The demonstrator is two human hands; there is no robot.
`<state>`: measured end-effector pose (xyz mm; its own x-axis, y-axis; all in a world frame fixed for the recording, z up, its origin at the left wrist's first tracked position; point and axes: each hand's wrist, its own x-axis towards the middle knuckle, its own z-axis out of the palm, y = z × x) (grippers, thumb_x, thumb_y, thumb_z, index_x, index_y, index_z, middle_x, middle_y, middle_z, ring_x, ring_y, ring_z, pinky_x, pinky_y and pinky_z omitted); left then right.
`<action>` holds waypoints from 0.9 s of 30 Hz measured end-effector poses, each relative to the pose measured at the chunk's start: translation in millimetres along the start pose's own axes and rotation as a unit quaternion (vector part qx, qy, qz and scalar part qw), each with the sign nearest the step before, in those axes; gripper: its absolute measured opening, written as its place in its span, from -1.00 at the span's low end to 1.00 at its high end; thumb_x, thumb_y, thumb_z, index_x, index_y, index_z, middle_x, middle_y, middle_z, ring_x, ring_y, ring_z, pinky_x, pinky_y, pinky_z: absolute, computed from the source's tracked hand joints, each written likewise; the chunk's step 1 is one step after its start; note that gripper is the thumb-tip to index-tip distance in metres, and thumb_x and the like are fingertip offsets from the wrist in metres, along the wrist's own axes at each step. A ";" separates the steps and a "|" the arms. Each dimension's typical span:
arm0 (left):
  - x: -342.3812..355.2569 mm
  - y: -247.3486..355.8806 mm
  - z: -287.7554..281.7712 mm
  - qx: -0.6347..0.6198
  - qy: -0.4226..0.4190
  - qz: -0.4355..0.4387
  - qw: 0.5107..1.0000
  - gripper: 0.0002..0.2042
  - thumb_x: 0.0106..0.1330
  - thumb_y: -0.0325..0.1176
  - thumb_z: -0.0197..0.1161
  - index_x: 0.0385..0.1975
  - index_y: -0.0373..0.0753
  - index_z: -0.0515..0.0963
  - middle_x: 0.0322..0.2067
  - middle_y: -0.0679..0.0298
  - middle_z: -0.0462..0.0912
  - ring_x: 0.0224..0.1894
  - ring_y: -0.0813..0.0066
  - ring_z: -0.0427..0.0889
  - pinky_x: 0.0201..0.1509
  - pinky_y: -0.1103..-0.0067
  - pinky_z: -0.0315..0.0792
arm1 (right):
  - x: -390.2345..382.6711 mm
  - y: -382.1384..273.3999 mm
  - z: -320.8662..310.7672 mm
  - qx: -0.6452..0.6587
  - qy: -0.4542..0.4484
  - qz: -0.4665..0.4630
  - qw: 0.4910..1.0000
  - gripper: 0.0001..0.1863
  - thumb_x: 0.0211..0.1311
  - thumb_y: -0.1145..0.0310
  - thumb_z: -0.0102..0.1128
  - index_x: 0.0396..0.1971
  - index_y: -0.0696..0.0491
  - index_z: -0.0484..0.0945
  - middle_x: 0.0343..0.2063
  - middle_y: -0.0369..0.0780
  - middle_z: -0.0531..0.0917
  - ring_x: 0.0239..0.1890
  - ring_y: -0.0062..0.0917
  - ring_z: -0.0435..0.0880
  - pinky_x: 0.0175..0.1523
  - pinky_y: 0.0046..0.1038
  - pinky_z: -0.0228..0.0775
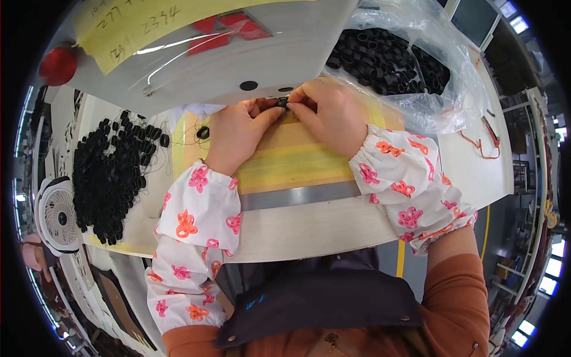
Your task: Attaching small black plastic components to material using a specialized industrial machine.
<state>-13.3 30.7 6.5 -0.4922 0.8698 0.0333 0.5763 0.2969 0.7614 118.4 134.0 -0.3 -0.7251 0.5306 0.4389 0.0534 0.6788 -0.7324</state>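
Note:
Both hands meet under the front of a grey machine (172, 71), their fingertips pinching a small black loop (282, 102) from either side. My left hand (241, 131) has its thumb and fingers pressed together on the loop's left side. On its other side, my right hand (330, 113) grips with thumb and forefinger. Part of the loop is hidden by the fingers. A finished-looking black ring (203, 132) with thin thread lies just left of my left wrist. Beneath the hands is a work surface covered in yellow tape (297, 157).
A large heap of threaded black loops (110, 178) covers the table's left side. At the back right, a clear plastic bag (464, 101) holds many black loops (386, 62). Small snips (491, 132) lie at the right, and a white fan (59, 215) stands far left.

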 end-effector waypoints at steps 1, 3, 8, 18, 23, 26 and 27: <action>0.9 -4.3 1.1 -0.011 0.014 0.020 1.000 -0.74 0.00 -0.18 0.22 -0.46 -0.27 0.56 -0.79 0.37 0.42 -0.73 0.62 0.34 -0.60 0.65 0.22 | 0.7 0.3 1.5 -0.001 0.000 0.002 1.000 -0.92 -0.11 0.51 0.11 -0.60 0.19 0.41 -0.65 -0.10 0.51 -0.58 -0.25 0.50 -0.47 -0.38 0.32; 2.0 -6.0 1.6 -0.011 0.011 0.002 1.000 -0.74 0.01 -0.18 0.22 -0.46 -0.27 0.56 -0.79 0.37 0.42 -0.73 0.62 0.34 -0.60 0.65 0.21 | 1.7 1.6 2.9 0.010 0.014 -0.009 1.000 -0.93 -0.11 0.52 0.10 -0.61 0.19 0.41 -0.66 -0.09 0.50 -0.58 -0.24 0.49 -0.47 -0.35 0.32; 1.8 8.5 -0.1 -0.033 0.012 -0.026 0.999 -0.65 0.04 -0.21 0.25 -0.81 -0.33 0.39 -0.77 0.39 0.45 -0.69 0.74 0.29 -0.60 0.70 0.20 | 1.7 5.8 1.2 -0.050 0.023 -0.019 0.998 -0.89 -0.09 0.50 0.17 -0.59 0.25 0.48 -0.66 -0.11 0.55 -0.64 -0.43 0.54 -0.51 -0.51 0.36; 3.8 6.0 -8.7 0.028 -0.006 -0.025 0.999 -0.65 0.04 -0.04 0.21 -0.58 -0.26 0.56 -0.77 0.36 0.45 -0.69 0.68 0.35 -0.57 0.65 0.23 | 1.8 -0.3 2.9 -0.064 0.021 -0.006 0.998 -0.91 -0.10 0.51 0.10 -0.58 0.15 0.38 -0.59 -0.09 0.50 -0.51 -0.17 0.48 -0.44 -0.27 0.32; 7.8 -3.2 -2.3 0.008 -0.021 -0.004 1.000 -0.68 0.06 -0.04 0.19 -0.42 -0.18 0.59 -0.73 0.37 0.49 -0.66 0.66 0.39 -0.53 0.67 0.26 | 2.1 -0.5 -1.9 -0.092 0.001 0.002 0.996 -0.91 -0.09 0.51 0.10 -0.56 0.16 0.37 -0.59 -0.08 0.50 -0.52 -0.16 0.48 -0.44 -0.26 0.31; 6.1 -5.8 -4.2 0.028 -0.019 0.009 0.999 -0.69 0.07 -0.04 0.18 -0.42 -0.17 0.59 -0.72 0.37 0.50 -0.64 0.66 0.41 -0.51 0.67 0.28 | 2.5 -2.9 -0.8 -0.092 -0.008 0.000 0.996 -0.90 -0.08 0.51 0.09 -0.55 0.16 0.36 -0.60 -0.07 0.49 -0.52 -0.15 0.48 -0.45 -0.26 0.31; 6.1 -9.0 -2.4 0.008 -0.006 0.038 0.999 -0.69 0.07 -0.04 0.18 -0.42 -0.16 0.59 -0.72 0.37 0.50 -0.64 0.66 0.41 -0.51 0.67 0.28 | 2.1 -3.0 -1.5 -0.091 -0.008 -0.005 0.996 -0.90 -0.08 0.51 0.09 -0.55 0.16 0.36 -0.60 -0.06 0.49 -0.52 -0.15 0.48 -0.45 -0.26 0.31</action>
<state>-23.1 32.5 1.4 -0.4399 0.8942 0.0829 0.6213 0.2364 0.7471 117.8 133.8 3.6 -0.7368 0.5170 0.4357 0.1696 0.7652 -0.6211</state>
